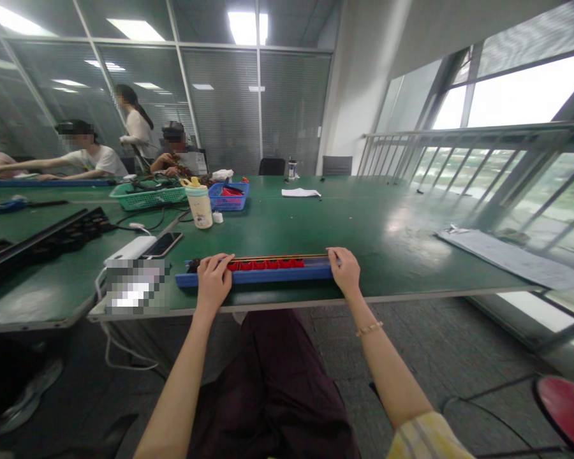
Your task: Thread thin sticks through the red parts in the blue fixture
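Observation:
A long blue plastic channel (277, 275) lies on the green table just in front of me. In it sits a row of red blocks (268, 264), and thin yellowish wires (282, 257) run along its far side. Near the channel's left end, my left hand (213, 280) is closed over it, with fingers bent across the red blocks and wires. A dark part (192, 265) shows left of that hand. My right hand (346, 271) grips the right end, fingers curled at the far rim where the wires run. What lies under its fingertips is hidden.
Left of the channel are a phone (165, 245), a white power strip (130, 250) and a cup (199, 205). Behind stand a green basket (146, 199) and a blue basket (229, 197). A clipboard with papers (511, 258) lies right. Several people are across the table.

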### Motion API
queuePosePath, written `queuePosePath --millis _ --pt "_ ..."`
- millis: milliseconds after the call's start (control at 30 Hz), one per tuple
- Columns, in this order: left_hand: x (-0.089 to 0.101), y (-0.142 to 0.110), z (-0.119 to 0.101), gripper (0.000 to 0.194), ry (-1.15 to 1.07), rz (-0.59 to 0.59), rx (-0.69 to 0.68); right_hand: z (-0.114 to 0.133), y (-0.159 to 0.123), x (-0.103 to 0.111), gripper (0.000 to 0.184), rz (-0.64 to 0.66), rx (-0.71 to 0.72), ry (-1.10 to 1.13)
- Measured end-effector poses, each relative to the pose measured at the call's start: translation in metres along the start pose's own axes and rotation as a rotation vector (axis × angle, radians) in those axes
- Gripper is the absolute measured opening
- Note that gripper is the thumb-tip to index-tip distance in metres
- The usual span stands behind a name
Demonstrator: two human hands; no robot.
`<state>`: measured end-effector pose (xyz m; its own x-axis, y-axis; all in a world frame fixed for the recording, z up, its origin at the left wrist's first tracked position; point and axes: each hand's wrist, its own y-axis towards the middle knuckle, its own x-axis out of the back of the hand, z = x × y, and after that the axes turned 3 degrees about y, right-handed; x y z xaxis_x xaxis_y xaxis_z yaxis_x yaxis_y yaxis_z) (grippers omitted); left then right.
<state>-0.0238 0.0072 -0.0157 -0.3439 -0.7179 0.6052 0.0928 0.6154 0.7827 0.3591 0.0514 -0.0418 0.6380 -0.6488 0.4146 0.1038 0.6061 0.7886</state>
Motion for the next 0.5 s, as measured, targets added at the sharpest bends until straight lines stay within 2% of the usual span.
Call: queuePosePath --millis 267,500 --pt "-0.0017 -0.0003 0.0021 0.039 0.009 -0.007 -0.008 0.001 -0.0025 -0.0046 0.043 -0.004 -0.017 -0.174" --pt "-0.0021 -0.0011 0.0019 0.04 0.007 -0.002 -0.001 -0.0002 -0.0017 -0.0041 0.044 -0.022 0.002 -0.187"
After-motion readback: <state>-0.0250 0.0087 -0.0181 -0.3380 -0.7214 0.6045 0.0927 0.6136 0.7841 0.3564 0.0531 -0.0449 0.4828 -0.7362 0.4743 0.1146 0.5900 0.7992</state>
